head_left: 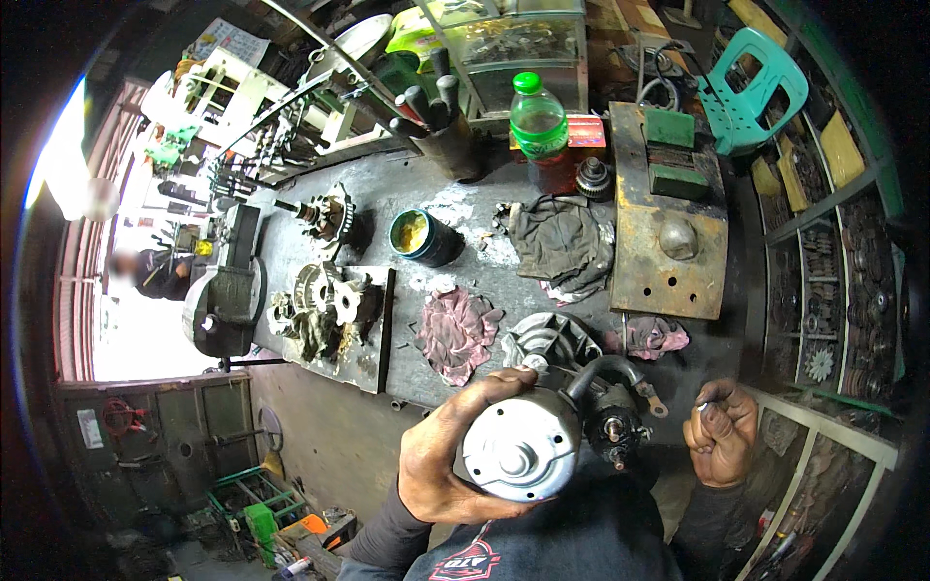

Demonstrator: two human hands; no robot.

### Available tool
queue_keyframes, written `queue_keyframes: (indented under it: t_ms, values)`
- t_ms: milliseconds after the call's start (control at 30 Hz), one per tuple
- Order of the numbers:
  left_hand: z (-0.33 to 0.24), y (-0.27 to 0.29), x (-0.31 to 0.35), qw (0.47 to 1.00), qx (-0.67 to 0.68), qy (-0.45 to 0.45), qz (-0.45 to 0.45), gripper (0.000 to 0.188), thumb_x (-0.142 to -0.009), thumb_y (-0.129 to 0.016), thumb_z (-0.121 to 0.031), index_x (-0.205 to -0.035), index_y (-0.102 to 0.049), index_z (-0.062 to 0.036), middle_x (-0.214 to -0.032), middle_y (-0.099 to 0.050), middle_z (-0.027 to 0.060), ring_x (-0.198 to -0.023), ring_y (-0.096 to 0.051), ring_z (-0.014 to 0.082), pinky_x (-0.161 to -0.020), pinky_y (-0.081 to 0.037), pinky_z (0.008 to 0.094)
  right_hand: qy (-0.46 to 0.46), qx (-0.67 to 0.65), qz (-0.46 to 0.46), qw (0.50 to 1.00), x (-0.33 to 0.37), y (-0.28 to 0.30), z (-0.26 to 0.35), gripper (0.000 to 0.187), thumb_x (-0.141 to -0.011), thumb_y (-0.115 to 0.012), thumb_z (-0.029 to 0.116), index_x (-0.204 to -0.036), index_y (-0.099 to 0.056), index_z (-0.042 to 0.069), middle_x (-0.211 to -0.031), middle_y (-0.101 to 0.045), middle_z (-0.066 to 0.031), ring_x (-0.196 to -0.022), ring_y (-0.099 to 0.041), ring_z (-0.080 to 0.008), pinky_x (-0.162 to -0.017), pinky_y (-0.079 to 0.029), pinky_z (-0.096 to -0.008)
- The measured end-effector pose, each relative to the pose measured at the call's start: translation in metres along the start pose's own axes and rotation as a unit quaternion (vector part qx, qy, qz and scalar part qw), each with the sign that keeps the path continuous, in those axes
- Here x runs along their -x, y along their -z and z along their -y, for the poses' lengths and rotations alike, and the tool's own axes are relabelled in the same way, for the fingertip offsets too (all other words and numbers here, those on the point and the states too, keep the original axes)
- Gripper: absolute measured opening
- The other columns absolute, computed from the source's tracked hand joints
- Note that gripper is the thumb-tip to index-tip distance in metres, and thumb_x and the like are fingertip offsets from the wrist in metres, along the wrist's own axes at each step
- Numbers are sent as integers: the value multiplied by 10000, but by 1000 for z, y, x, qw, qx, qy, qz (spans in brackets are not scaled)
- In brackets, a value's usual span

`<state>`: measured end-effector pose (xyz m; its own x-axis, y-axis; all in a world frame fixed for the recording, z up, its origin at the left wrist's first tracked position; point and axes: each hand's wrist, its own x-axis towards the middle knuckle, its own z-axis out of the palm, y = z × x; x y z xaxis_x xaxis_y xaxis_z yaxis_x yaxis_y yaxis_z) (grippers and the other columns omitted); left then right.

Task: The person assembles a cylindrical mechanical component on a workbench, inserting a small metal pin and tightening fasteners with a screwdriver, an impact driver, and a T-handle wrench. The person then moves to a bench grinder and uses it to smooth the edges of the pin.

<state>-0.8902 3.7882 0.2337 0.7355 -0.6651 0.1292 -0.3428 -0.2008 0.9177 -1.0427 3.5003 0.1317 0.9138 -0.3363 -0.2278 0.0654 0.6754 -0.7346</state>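
My left hand (431,465) is wrapped round the silver cylindrical body of a starter motor (513,453), its round end cap facing up. Attached at the motor's right side is a black solenoid (612,412) with copper-coloured studs, and a thick dark cable with a ring terminal (659,405) curves above it. To the right, apart from the motor, my right hand (722,436) is closed in a pinch. A pale spot shows at its fingertips; whether it is a small part or a nail I cannot make out. Just beyond the motor, a finned grey metal housing (552,336) lies at the bench edge.
On the dark workbench (373,198) are a pink rag (457,334), dark cloth (562,242), grease tin (415,235), armature (329,218), and green-capped bottle (539,126). A vise (225,300) is left, a rusty metal block (668,271) right. A person (170,271) is far left.
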Motion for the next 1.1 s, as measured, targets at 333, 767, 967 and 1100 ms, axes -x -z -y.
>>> queue_keyframes:
  t_ms: [333, 767, 967, 1100]
  values:
    - [-1, 6, -2, 998, 50, 19, 31, 975, -597, -971, -135, -1437, -508, 37, -1424, -580, 247, -1349, -569, 375, -1125, -456, 437, -17, 51, 12, 998, -6, -21, 6, 289, -924, -781, 150, -1070, -623, -42, -644, -521, 8, -459, -352, -51, -440, -281, -242]
    - [6, -7, 6, 999, 33, -28, -25, 965, -609, -969, -130, -1430, -493, 48, -1391, -590, 256, -1318, -590, 391, -1116, -464, 437, 0, 76, 0, 997, 12, -54, 8, 369, -913, -801, 176, -1091, -585, -64, -671, -551, -38, -456, -364, -53, -431, -260, -247]
    - [7, -4, 3, 999, 9, -34, -23, 961, -609, -996, -237, -1388, -520, 60, -1362, -630, 236, -1288, -626, 331, -1087, -489, 424, 105, 93, -4, 990, 16, -62, 20, 329, -974, -733, 205, -1090, -570, -57, -577, -406, 24, -433, -301, -53, -422, -227, -250]
    - [9, 8, -4, 997, 49, -42, 32, 938, -626, -939, -118, -1438, -495, 30, -1383, -606, 226, -1327, -587, 369, -1116, -465, 432, 135, 101, -10, 986, 19, -68, 27, 329, -971, -739, 205, -1065, -558, -53, -579, -409, 24, -431, -309, -54, -424, -224, -249]
